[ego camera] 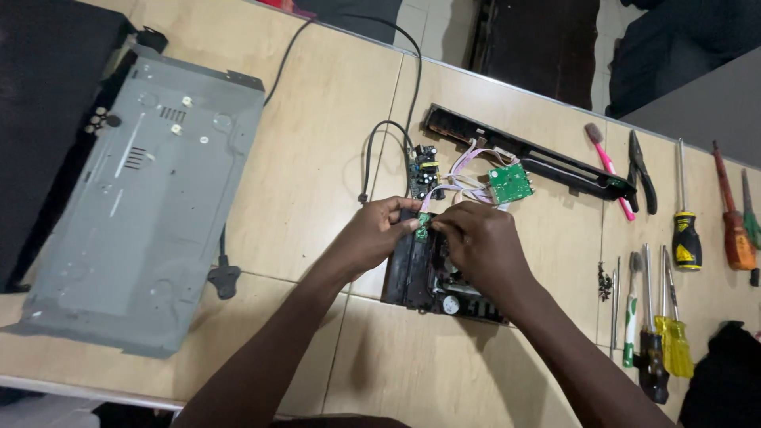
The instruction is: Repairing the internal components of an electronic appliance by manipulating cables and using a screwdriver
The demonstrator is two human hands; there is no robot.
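Far left, a black cover (40, 103) lying flat at the table edge, with a grey sheet-metal chassis (143, 206) laid partly over it, underside up, slightly tilted. Just right of the chassis, a black mains plug (224, 279) on the light wooden table (317, 158), its black cable (372, 150) looping up toward the far edge and back to a small power board (425, 168). In the middle, the left hand (372, 236) with fingers curled, fingertips pinching a tiny green circuit board (423, 226) at the upper edge of a black disc-drive mechanism (432, 273). Touching it from the other side, the right hand (483, 246), fingers bent and closed on the same tiny board, palm resting over the mechanism. Just beyond the hands, pale ribbon wires (468, 186) running from the power board to a larger green circuit board (510, 182), which lies against a long black front panel (523, 154) set diagonally. Further right, a pink-handled brush (609, 170) and black pliers (642, 173) side by side, then a black-and-yellow screwdriver (686, 234) and an orange-handled screwdriver (736, 230). Nearer the body, a small heap of dark screws (606, 281), a green-and-white screwdriver (631, 325) and yellow-handled screwdrivers (674, 341) lying close together, well apart from the hands
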